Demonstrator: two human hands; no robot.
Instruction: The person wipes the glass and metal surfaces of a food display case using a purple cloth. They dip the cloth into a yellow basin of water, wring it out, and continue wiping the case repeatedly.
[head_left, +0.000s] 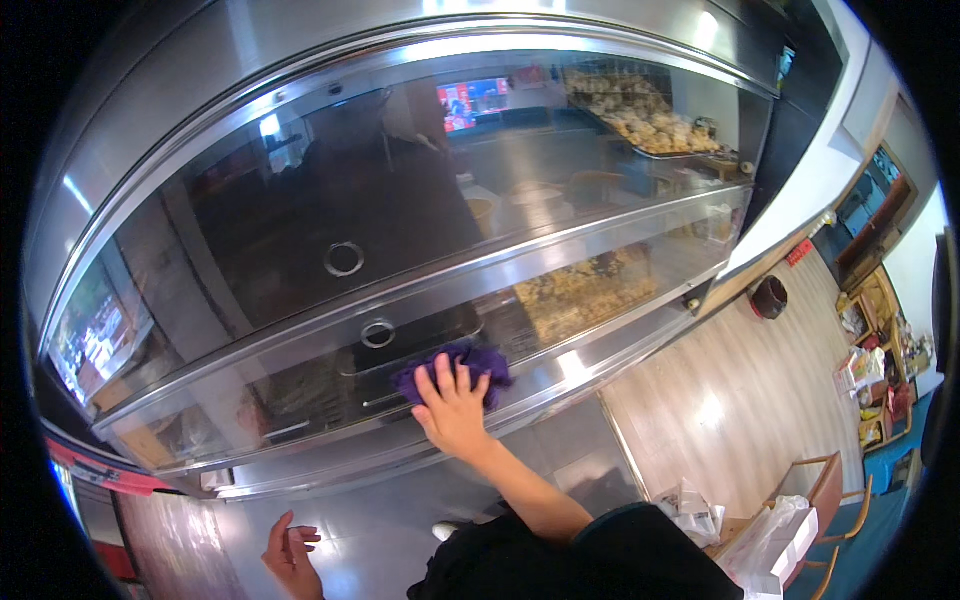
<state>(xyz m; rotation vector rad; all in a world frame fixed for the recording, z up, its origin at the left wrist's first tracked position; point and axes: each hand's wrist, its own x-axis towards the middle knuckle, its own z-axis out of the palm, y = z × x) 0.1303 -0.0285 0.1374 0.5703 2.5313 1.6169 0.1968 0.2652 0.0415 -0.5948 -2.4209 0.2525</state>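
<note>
My right hand (450, 409) presses a crumpled purple cloth (472, 367) against the lower glass pane (405, 349) of a display cabinet, its fingers spread over the fabric. Lower left, my left hand (291, 555) hangs above the floor with loosely bent fingers and nothing in it. Two sliding glass doors carry round metal finger rings, an upper ring (344, 259) and a lower ring (378, 333). Behind the lower glass lie dark trays and a tray of yellowish food pieces (589, 296). The upper glass (315, 195) is dark and full of reflections.
A steel ledge (570, 367) runs along the cabinet's base. To the right are a dark bin (768, 297) on the wood-look floor (712, 390), shelves of goods (874, 360), and a table with a white box (780, 551) and plastic bags (686, 514).
</note>
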